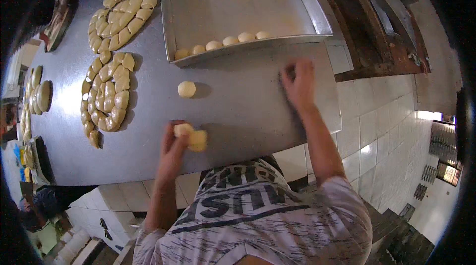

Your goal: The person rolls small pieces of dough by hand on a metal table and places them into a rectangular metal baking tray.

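Note:
My left hand (173, 146) grips pale yellow dough pieces (197, 139) low over the steel table (248, 96), near its front edge. Just above it sits a round dough ball (186, 89). My right hand (298, 79), slightly blurred, is at the table's right side below a metal tray, fingers loosely bent and apart, with nothing visible in them. Inside that tray (325, 29), a row of dough balls (213, 45) lines the near wall.
Coiled, segmented dough strips (106, 94) lie at left, with more (121, 12) behind and others (42, 96) at the far left edge. A dark wooden stand (377, 57) is beyond the table's right side, over a white tiled floor (372, 121).

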The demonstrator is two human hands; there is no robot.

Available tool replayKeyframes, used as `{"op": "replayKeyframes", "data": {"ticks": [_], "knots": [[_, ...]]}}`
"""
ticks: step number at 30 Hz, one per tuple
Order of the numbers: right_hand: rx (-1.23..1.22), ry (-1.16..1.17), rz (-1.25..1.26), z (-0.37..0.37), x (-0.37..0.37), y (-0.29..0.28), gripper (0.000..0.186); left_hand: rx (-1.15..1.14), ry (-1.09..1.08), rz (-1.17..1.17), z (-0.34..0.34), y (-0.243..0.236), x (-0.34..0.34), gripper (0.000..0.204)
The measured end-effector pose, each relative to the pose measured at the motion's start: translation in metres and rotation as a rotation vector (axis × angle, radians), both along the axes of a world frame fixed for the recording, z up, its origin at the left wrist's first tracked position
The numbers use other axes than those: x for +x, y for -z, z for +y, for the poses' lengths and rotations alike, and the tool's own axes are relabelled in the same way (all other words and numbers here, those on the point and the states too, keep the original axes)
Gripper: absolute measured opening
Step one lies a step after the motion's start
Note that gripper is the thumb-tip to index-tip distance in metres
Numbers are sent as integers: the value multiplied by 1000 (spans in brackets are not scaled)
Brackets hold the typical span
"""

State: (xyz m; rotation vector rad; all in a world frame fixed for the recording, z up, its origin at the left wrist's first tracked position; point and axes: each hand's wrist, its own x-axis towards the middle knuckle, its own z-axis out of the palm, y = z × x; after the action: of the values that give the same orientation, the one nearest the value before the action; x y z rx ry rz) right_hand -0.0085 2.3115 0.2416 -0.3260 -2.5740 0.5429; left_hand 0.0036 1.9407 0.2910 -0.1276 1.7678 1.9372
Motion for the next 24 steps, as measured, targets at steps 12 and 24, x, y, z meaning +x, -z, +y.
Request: {"op": "replayKeyframes", "data": {"ticks": [12,24], "knots": [[-154,47,-216,44,39,-16,19,-784,-79,560,-2,-10,-6,26],[-1758,-944,-618,-140,3,-91,68,-338,290,841,35,-61,-14,43]]}}
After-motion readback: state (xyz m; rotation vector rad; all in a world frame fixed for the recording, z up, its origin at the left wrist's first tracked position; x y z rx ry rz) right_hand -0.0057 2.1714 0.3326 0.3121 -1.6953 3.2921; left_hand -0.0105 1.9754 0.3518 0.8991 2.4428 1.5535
